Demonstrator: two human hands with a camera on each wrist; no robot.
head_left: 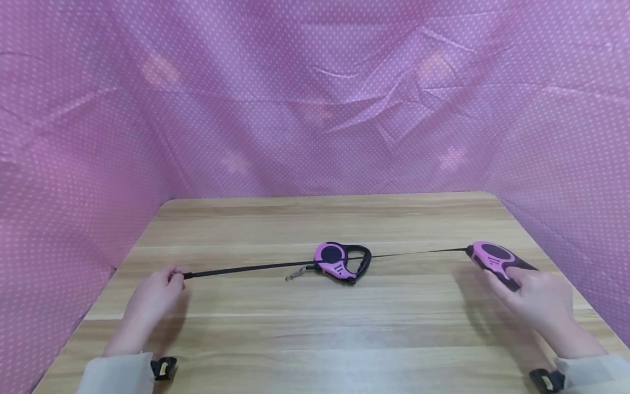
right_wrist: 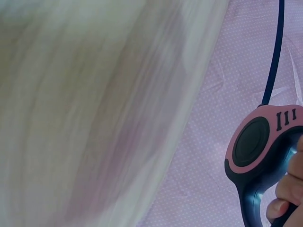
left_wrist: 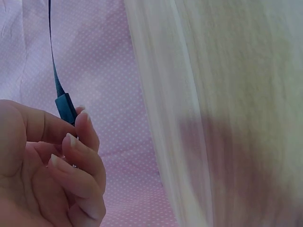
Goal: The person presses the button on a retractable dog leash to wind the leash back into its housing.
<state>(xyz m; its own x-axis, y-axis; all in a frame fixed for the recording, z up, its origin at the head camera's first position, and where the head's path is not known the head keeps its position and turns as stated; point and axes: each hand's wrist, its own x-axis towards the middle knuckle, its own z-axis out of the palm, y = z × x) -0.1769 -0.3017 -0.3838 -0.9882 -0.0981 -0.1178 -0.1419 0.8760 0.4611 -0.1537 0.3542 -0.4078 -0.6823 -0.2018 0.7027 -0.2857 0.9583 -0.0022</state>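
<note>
The left hand (head_left: 156, 291) pinched the end of a black leash cord (head_left: 236, 269), fingers curled round it just above the wooden table (head_left: 305, 334). The cord ran taut to the right, passing over a second pink retractable leash (head_left: 342, 261) that lay flat mid-table with its metal clip (head_left: 295, 273) beside it. At the far right the right hand (head_left: 536, 298) gripped the handle of the pink leash housing (head_left: 497, 260) from which the cord came.

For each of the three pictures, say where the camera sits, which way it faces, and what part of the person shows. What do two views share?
Head: above, facing forward and down at the table; both hands and sleeves show.
Left wrist: beside the left hand, whose fingers pinch the cord's end.
Right wrist: beside the right hand, gripping the pink leash housing.
Shared: head and right wrist both show that housing.
</note>
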